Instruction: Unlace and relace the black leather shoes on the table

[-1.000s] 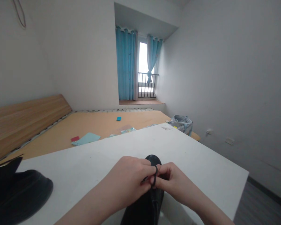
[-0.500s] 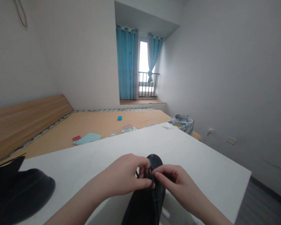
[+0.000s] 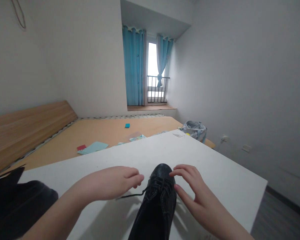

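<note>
A black lace-up leather shoe [image 3: 158,203] lies on the white table [image 3: 215,173], toe pointing away from me. One loose black lace end [image 3: 130,195] trails off its left side onto the table. My left hand [image 3: 112,181] hovers just left of the shoe, above that lace, fingers loosely extended and holding nothing. My right hand [image 3: 191,186] hangs beside the shoe's right side near the toe, fingers spread and empty.
A second dark shoe or bag [image 3: 17,206] sits at the table's left edge. Behind the table is a bare wooden bed base [image 3: 102,130] with coloured cards and papers [image 3: 93,147]. A plastic bag [image 3: 193,130] lies at the right, curtains and window beyond.
Both hands were pinching the lace together over the shoe; now they have let go and moved apart to either side. The lace end lies loose on the table.
</note>
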{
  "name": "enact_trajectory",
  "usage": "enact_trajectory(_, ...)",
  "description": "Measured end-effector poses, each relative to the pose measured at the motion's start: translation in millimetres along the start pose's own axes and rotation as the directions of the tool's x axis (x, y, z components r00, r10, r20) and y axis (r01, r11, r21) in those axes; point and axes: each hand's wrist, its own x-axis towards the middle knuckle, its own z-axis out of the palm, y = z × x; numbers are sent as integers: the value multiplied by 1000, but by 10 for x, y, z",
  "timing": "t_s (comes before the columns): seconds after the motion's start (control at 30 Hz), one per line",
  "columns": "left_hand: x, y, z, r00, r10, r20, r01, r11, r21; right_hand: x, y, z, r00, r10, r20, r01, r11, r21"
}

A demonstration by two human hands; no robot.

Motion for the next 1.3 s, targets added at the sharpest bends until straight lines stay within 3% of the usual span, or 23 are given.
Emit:
enact_trajectory(0.07,47,58,80,1000,3,-11,-3,999,-41,50,-17,50,997,-13,71,9,999,51)
enact_trajectory(0.2,137,130,209,996,87,14,-86,995,-54,171,-36,132,994,-5,108,-10,990,140)
enact_trajectory(0.37,165,147,213,987,153,-48,-157,980,-120,265,-30,101,990,-23,143,-9,975,220)
enact_trajectory(0.5,169,159,189,983,160,-84,-171,975,-139,176,-48,18,998,34,58,-48,965,257)
enact_trajectory(0.6,190,140,181,987,151,-48,-157,971,-178,16,-37,-1,983,132,126,-162,949,271)
enact_trajectory(0.7,234,99,192,990,143,0,-138,955,-263,-121,-2,62,956,184,227,-262,884,388)
enact_trajectory(0.8,285,62,214,991,128,29,-107,917,-384,-165,-14,126,911,209,356,-384,743,547)
enact_trajectory(0.9,325,44,226,999,34,-5,-33,887,-461,-152,-93,90,935,209,288,-343,742,575)
enact_trajectory(1.0,344,30,226,990,-60,-127,14,943,-332,-157,-133,7,982,51,182,-127,892,434)
enact_trajectory(1.1,336,-3,221,958,-32,-284,44,998,36,-189,-49,11,984,-122,126,118,992,39)
enact_trajectory(1.2,282,-32,197,966,21,-258,33,979,204,-187,76,113,965,-244,-95,181,884,-431)
enact_trajectory(1.27,230,-34,167,985,47,-164,-25,990,136,-146,108,177,928,-287,-237,110,819,-563)
enact_trajectory(1.3,207,-30,150,992,59,-109,-50,995,82,-114,101,196,919,-273,-285,73,827,-558)
